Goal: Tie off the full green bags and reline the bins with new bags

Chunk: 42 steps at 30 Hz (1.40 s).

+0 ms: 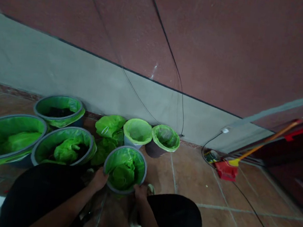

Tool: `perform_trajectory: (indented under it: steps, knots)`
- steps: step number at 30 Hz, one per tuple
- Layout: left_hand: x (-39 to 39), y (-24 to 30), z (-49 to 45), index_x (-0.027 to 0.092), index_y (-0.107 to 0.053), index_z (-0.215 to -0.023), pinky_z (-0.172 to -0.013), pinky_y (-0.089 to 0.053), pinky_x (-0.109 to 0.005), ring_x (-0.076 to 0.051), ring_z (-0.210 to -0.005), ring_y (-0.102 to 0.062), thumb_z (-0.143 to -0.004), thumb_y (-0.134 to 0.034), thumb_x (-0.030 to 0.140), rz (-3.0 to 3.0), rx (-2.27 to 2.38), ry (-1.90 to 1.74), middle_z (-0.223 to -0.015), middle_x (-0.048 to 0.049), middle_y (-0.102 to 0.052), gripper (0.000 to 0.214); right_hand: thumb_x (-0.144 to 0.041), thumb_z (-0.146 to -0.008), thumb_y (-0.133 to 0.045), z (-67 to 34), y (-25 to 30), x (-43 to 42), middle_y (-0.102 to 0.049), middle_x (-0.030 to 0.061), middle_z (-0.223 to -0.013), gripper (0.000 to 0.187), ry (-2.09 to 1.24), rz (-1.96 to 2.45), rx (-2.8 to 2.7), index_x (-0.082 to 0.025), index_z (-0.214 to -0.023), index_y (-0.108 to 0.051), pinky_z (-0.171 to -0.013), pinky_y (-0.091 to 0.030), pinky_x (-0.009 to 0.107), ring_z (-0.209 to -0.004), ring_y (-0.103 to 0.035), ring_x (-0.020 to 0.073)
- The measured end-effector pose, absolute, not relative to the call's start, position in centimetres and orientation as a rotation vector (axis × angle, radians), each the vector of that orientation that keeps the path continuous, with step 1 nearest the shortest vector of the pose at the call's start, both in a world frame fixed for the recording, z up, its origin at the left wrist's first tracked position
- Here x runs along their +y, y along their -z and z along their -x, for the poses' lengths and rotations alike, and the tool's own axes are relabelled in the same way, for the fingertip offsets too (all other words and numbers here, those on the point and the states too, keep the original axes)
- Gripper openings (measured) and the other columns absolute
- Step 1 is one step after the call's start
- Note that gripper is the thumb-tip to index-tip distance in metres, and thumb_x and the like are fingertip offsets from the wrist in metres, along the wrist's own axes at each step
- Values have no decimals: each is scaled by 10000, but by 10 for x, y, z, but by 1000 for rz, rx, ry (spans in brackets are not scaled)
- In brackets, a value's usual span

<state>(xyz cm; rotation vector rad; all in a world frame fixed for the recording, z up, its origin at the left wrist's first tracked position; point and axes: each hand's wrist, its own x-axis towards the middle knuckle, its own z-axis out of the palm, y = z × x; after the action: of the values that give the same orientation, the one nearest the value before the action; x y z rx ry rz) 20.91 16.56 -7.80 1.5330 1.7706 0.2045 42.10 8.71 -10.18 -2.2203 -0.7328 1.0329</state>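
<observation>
A small grey bin (125, 168) lined with a green plastic bag stands on the tiled floor right in front of me, between my knees. My left hand (99, 179) grips its near-left rim with curled fingers. My right hand (140, 191) holds the near-right rim, fingers closed over the edge. Crumpled green bag plastic fills the inside of the bin.
Other green-lined bins stand around: a large one (6, 137) at far left, one (64, 146) beside it, one (59, 108) behind, two small ones (137, 132) (165, 138) by the wall. A loose green bag (110, 127), a red-headed broom (227, 169) and cables (213, 149) lie right.
</observation>
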Motion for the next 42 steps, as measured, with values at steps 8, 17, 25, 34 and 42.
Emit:
perform_trajectory:
  steps: [8,17,25,34,42]
  knots:
    - [175,82,-215,112,-604,-1194,-844,-520,-340,-302,-1094,-708,-862,-620,287,-1640,1974,-185,-1185,-212,-727,376,-338,-844,-647,-438,98,94,-756,195,-1000,245,-782,2603,-775,-148,-990,-699,-748,-542,348,-1044,-726,333]
    - [187,73,-218,161,-627,-899,-676,-488,-335,-334,-917,-743,-846,-573,268,-1582,1992,-4,-916,-191,-767,131,-108,-862,-589,-440,94,117,-748,256,-1078,278,-736,2680,-856,-52,-1117,-686,-785,-556,361,-1027,-741,352]
    - [193,60,-219,207,-611,-831,-787,-550,-354,-312,-908,-740,-767,-555,267,-1458,1965,-437,-829,-119,-752,105,-160,-827,-631,-456,80,119,-775,207,-967,197,-707,2542,-957,-83,-971,-742,-784,-553,318,-997,-749,329]
    - [195,63,-224,124,-574,-1278,-999,-528,-399,-303,-1104,-689,-881,-412,483,-1269,1779,-861,-1300,-186,-670,559,-259,-817,-588,-488,49,179,-717,76,-685,125,-691,1929,-562,-157,-792,-655,-435,-469,237,-515,-657,191]
    - [201,109,-224,125,-608,-1145,-959,-554,-425,-350,-1110,-688,-756,-546,274,-1185,1888,-668,-1180,-213,-717,422,-295,-894,-599,-507,45,286,-713,56,-747,127,-679,1839,-332,-168,-882,-602,-561,-555,232,-664,-707,188]
